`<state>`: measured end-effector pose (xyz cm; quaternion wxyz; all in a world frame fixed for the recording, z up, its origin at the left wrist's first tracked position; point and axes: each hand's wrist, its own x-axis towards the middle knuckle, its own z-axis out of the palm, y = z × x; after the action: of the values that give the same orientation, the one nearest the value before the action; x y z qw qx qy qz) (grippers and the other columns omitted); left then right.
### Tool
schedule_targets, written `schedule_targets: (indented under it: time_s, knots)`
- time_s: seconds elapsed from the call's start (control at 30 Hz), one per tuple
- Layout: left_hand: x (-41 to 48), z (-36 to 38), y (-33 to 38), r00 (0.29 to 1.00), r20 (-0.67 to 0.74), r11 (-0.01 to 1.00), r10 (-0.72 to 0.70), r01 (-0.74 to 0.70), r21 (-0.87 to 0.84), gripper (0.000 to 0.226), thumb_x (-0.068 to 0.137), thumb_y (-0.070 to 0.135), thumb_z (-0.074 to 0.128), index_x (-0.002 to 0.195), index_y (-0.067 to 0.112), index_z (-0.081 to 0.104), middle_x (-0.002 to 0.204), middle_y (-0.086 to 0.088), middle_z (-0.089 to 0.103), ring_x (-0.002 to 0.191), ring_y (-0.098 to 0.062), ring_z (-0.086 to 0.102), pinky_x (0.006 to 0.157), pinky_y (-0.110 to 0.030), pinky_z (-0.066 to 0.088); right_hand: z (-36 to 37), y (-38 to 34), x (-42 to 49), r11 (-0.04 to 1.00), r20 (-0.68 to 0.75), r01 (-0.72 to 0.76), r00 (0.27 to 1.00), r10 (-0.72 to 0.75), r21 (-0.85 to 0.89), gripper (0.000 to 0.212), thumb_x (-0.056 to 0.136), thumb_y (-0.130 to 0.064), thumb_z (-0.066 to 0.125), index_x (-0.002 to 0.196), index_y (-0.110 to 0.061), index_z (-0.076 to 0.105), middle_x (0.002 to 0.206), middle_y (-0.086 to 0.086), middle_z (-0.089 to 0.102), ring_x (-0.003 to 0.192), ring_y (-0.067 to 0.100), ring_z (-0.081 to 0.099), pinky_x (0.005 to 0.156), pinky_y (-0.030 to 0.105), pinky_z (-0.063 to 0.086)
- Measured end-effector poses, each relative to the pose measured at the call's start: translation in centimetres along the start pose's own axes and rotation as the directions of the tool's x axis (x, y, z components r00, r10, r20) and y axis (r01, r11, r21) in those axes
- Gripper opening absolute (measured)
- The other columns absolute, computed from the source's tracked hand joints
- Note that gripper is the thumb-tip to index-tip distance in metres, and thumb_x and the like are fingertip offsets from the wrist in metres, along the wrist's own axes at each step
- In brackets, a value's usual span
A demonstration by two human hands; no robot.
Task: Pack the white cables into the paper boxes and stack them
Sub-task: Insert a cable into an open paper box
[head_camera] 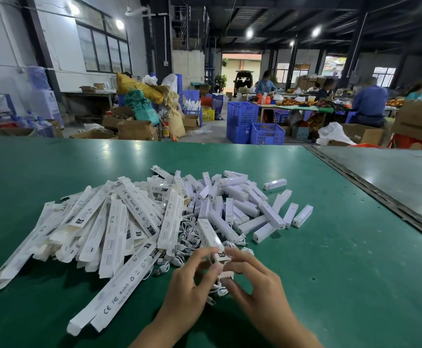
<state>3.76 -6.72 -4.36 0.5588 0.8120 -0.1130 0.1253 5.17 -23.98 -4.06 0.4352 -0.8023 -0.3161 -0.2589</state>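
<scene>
Head view over a green table [330,259].

Centre foreground: both hands together on one box [208,234].
- Left hand [192,280]: fingers curled round the near end of the box, thumb and forefinger pinching it.
- Right hand [252,280]: fingers bent, forefinger on the same end, thumb at the open flap; clamped on the box as well.
- Box: long, white, far end pointing away and slightly left, resting above the cables [190,234]; near end open, flap out toward the viewer.
- Cable [220,290]: white, coiled, just below the near end of the box, between the two hands; whether partly inside the box, not to be told.

Left and centre: flat boxes [114,227], unfolded white sleeves with printed marks (CE, FC, RoHS), heaped in a fan; the nearest two lying apart from the heap, pointing toward the lower left.

Centre: loose white cables, tangled, between the flat boxes and the closed boxes, touching both.

Right of centre: closed boxes [240,204], short white blocks, piled without order, not stacked; a stray box [275,183] just beyond the pile at its far right.

Far right: a grey table [393,177] butted against the green one along a dark seam.

Background: workshop floor with blue crates [267,133], cardboard cartons, sacks, and seated people [369,99] at a far bench.
</scene>
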Motion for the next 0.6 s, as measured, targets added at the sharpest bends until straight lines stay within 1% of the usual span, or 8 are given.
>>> schedule_targets:
  time_s: [0.1,0.17,0.27,0.3,0.37,0.43,0.53,0.6]
  knots:
    - [0.0,0.17,-0.06,1.0,0.006,1.0,-0.01,0.011,-0.028,0.023,0.095,0.045,0.053,0.113,0.057,0.057,0.1,0.018,0.071,0.094,-0.005,0.068,0.077,-0.012,0.049,0.03,-0.15,0.06,1.0,-0.035,-0.002,0.999,0.002,-0.012,0.013,0.085,-0.02,0.075,0.098,-0.019,0.072,0.123,-0.015,0.063,0.111,-0.004,0.061,0.093,0.019,0.05]
    - [-0.02,0.17,-0.11,1.0,0.019,1.0,-0.01,0.01,-0.027,0.023,0.095,0.044,0.054,0.114,0.057,0.058,0.1,0.017,0.071,0.094,-0.006,0.067,0.077,-0.012,0.049,0.09,-0.22,0.07,1.0,-0.071,-0.017,0.997,0.017,-0.001,0.017,0.083,-0.019,0.077,0.098,-0.021,0.07,0.118,-0.018,0.065,0.104,-0.005,0.064,0.087,0.019,0.053]
    - [0.03,0.16,-0.21,1.0,0.016,1.0,-0.01,0.011,-0.027,0.026,0.091,0.045,0.054,0.113,0.058,0.058,0.103,0.019,0.071,0.101,-0.004,0.066,0.085,-0.019,0.051,0.17,-0.45,0.07,0.996,-0.127,-0.082,0.988,0.086,0.037,0.043,0.078,-0.021,0.08,0.114,-0.033,0.06,0.108,-0.025,0.067,0.093,-0.005,0.066,0.082,0.012,0.051]
    - [0.05,0.18,-0.19,1.0,0.013,0.999,-0.009,0.01,-0.031,0.027,0.09,0.045,0.054,0.113,0.058,0.058,0.105,0.02,0.071,0.102,-0.004,0.066,0.087,-0.02,0.051,0.19,-0.44,0.12,0.997,-0.142,-0.072,0.987,0.075,0.029,0.046,0.077,-0.02,0.08,0.116,-0.033,0.059,0.107,-0.024,0.068,0.091,-0.005,0.066,0.081,0.011,0.051]
    - [0.04,0.2,-0.15,1.0,0.002,0.999,-0.008,0.008,-0.038,0.028,0.087,0.052,0.056,0.114,0.061,0.057,0.107,0.023,0.07,0.104,-0.002,0.066,0.086,-0.019,0.051,0.19,-0.43,0.23,1.0,-0.168,-0.026,0.985,0.027,0.007,0.039,0.077,-0.017,0.079,0.11,-0.029,0.063,0.107,-0.02,0.068,0.09,-0.004,0.066,0.079,0.012,0.052]
    - [0.02,0.2,-0.27,1.0,-0.014,0.999,0.004,-0.005,-0.044,0.031,0.084,0.059,0.056,0.115,0.06,0.057,0.105,0.02,0.072,0.103,-0.004,0.067,0.086,-0.021,0.052,0.16,-0.26,0.3,1.0,-0.186,0.018,0.982,-0.016,0.008,0.025,0.078,-0.011,0.077,0.1,-0.021,0.07,0.111,-0.014,0.069,0.093,-0.003,0.067,0.079,0.014,0.053]
    - [0.06,0.14,-0.55,0.999,-0.044,0.998,0.002,-0.005,-0.056,0.031,0.085,0.05,0.063,0.115,0.056,0.06,0.102,0.012,0.074,0.103,-0.008,0.068,0.088,-0.026,0.053,0.19,0.01,0.18,1.0,-0.192,0.024,0.981,-0.023,0.001,0.014,0.078,-0.006,0.077,0.091,-0.01,0.075,0.109,-0.007,0.071,0.093,-0.002,0.068,0.078,0.014,0.054]
    - [0.07,0.14,-0.53,0.998,-0.055,0.998,-0.002,-0.002,-0.067,0.027,0.088,0.049,0.066,0.114,0.056,0.06,0.101,0.012,0.074,0.103,-0.008,0.067,0.085,-0.02,0.051,0.22,0.19,0.12,1.0,-0.189,0.018,0.982,-0.015,0.016,0.013,0.077,-0.003,0.078,0.088,-0.008,0.074,0.107,-0.005,0.071,0.092,-0.001,0.069,0.077,0.015,0.055]
